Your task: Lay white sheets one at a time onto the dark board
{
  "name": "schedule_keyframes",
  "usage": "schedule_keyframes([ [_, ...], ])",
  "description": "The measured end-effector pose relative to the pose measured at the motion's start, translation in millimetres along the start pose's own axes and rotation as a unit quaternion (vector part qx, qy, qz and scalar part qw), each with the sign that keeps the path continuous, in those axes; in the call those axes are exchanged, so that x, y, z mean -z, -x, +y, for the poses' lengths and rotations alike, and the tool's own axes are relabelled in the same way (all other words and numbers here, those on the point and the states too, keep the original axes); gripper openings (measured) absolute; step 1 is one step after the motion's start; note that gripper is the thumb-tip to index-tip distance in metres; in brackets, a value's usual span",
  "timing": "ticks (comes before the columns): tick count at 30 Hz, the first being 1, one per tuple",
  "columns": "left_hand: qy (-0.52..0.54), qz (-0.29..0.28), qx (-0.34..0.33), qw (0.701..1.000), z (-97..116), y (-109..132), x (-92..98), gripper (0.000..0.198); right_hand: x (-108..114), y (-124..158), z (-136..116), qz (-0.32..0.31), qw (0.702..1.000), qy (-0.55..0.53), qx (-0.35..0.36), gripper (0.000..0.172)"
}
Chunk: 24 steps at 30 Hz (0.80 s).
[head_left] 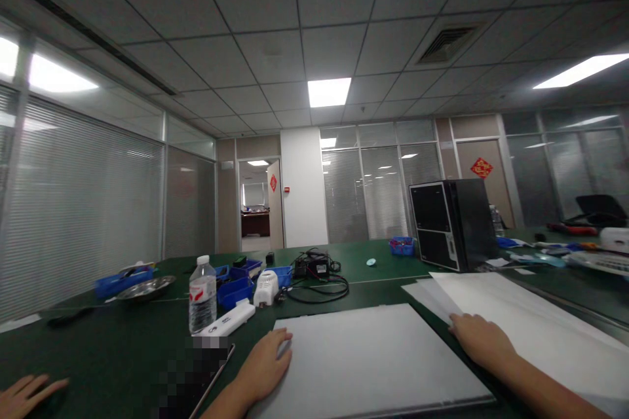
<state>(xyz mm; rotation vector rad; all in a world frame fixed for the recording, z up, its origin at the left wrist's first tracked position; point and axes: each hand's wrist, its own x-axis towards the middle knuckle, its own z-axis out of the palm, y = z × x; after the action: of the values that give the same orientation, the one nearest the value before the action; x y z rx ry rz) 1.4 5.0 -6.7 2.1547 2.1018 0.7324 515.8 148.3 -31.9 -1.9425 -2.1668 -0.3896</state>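
A flat white board (373, 360) lies on the green table (122, 353) right in front of me. My left hand (265, 363) is at its near left corner, fingers curled over the edge. My right hand (479, 340) is on its right edge, fingers pressed together along the gap between the board and a stack of larger white sheets (521, 324). Both hands look closed on the board's edges.
Another person's hand (24, 393) lies flat at the bottom left. A water bottle (202, 294), a white device (230, 319), blue bins (236, 285), a metal dish (146, 288) and black cables (319, 281) stand behind. A black computer tower (452, 222) stands at the right.
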Motion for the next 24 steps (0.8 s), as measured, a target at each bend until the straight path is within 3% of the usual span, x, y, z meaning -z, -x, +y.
schedule_keyframes([
  [10,-0.015,-0.01,0.001,1.0,2.1,-0.3,1.5,0.045,11.1,1.0,-1.2,-0.005,1.0,0.006,0.018,0.028],
  [20,-0.013,-0.011,0.003,1.0,10.4,3.1,5.5,0.043,8.2,2.2,-9.2,0.012,0.999,-0.002,0.048,0.026],
  [24,-0.011,-0.008,-0.001,1.0,9.7,2.8,4.4,0.043,8.0,1.4,-9.5,0.017,0.998,-0.003,0.059,0.039],
])
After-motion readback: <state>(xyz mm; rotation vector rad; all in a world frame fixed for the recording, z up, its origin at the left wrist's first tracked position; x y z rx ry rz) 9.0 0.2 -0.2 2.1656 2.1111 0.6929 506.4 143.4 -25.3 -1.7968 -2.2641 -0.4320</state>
